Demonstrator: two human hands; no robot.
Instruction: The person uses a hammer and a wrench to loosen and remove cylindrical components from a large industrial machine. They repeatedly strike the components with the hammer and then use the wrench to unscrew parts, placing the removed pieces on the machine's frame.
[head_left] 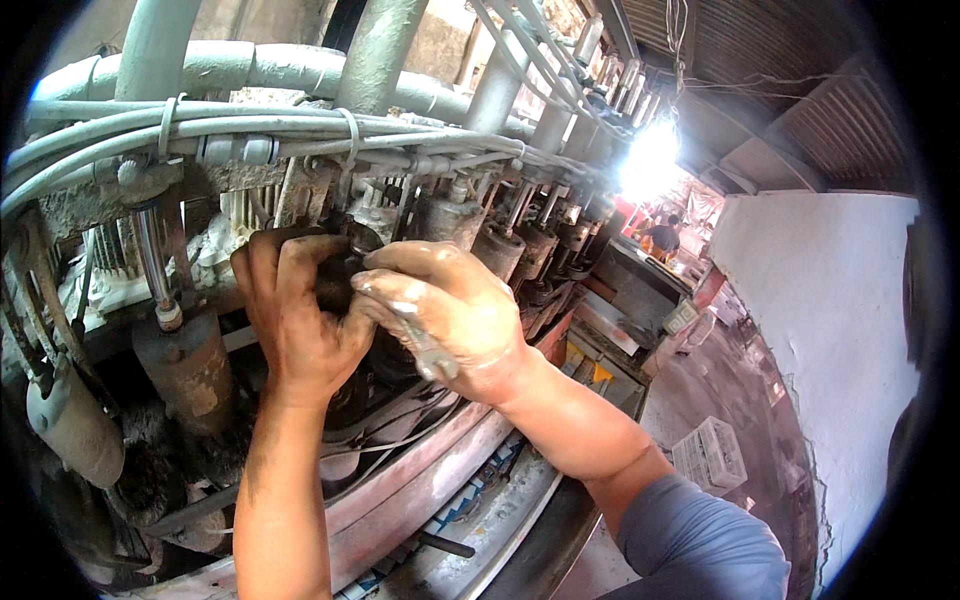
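My left hand (300,310) is curled against a dark, round machine part (338,285) in the middle of the row, its fingers bent over the top and its thumb toward my right hand. My right hand (450,315) is closed just beside it, fingertips close to the same part. A grey, smeared piece (425,350) shows along the right palm; whether it is a tool or thick mud I cannot tell. Dark grime covers the left fingers. Much of the part is hidden behind both hands.
Upright spindle cylinders (185,365) line the dusty machine. Bundled cables (260,125) and a thick pipe (220,68) cross above. Below runs a curved rail (420,480). A white plastic crate (710,455) stands on the floor at right, near a pale wall (820,300). Another person (663,237) is far off.
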